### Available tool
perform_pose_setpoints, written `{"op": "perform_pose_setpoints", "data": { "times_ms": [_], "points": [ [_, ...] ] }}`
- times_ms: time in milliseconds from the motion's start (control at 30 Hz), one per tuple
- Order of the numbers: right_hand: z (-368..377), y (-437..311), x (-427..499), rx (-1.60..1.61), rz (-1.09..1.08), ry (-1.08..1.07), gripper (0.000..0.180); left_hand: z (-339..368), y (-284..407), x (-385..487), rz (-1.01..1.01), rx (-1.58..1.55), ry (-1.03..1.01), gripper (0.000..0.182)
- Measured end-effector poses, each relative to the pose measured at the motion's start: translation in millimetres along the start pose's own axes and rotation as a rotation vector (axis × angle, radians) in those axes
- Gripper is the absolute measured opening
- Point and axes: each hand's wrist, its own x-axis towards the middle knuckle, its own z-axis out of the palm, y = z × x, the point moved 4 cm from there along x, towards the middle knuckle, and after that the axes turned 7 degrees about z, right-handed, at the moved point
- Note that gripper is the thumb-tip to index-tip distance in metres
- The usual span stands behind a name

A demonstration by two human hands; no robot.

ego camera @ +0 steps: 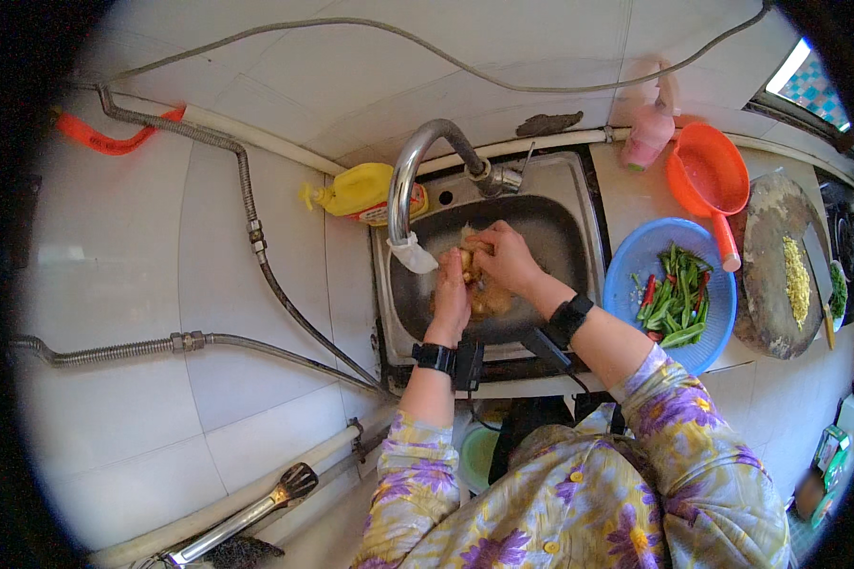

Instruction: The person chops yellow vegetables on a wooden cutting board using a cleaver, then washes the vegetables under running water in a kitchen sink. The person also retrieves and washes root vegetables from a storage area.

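Observation:
Over the stainless steel sink point(589, 213), my left hand point(451, 302) grips a brownish-yellow piece of produce point(467, 262), largely covered by the fingers. My right hand point(511, 259) comes in from the right, its fingertips pinched on the upper part of the same piece. A pale tan scrap shows by those fingertips; whether it is peel or something else, I cannot tell. Below both hands, brownish matter point(492, 301) lies in the basin, partly hidden. The curved chrome faucet point(403, 174) ends just left of my hands, with white cloth-like material point(413, 254) around its spout.
Right of the sink stands a blue basket point(615, 299) of cut green and red peppers point(683, 291). An orange ladle point(708, 167) overhangs it. Beyond, a round chopping board point(761, 284) carries minced yellow food and a knife point(817, 263). A yellow bottle point(359, 190) is behind the sink's left corner.

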Motion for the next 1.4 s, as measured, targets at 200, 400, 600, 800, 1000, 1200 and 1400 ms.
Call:
{"op": "perform_pose_setpoints", "data": {
  "times_ms": [200, 400, 600, 800, 1000, 1200, 1400],
  "points": [
    [7.2, -15.2, -5.5, -0.151, -0.118, 0.021, 0.021, -10.9, 0.2, -2.6, 0.011, -0.076, 0.045, 0.043],
    [-10.3, 10.5, 10.7, 0.000, 0.219, -0.020, 0.029, -20.3, -11.4, -1.4, 0.055, -0.294, -0.064, 0.039],
    [-4.0, -2.4, -21.7, 0.186, -0.081, 0.043, 0.027, -20.6, -9.2, 3.4, 0.044, -0.343, -0.073, 0.036],
    [1.8, -8.6, 1.4, -0.216, -0.183, -0.162, 0.020, -12.5, -0.5, -5.9, 0.139, 0.163, 0.082, 0.041],
    [-12.3, -10.4, -5.6, 0.089, -0.057, -0.018, 0.027, -15.7, 11.0, -5.1, 0.177, 0.015, -0.037, 0.042],
    [-9.3, -13.5, -0.1, -0.178, -0.216, -0.089, 0.017, -6.0, 9.8, -15.2, 0.130, 0.010, -0.172, 0.043],
    [-9.0, 5.4, 6.8, 0.159, 0.155, -0.020, 0.023, -7.3, 7.8, -8.7, 0.129, -0.191, -0.007, 0.046]
  ]
}}
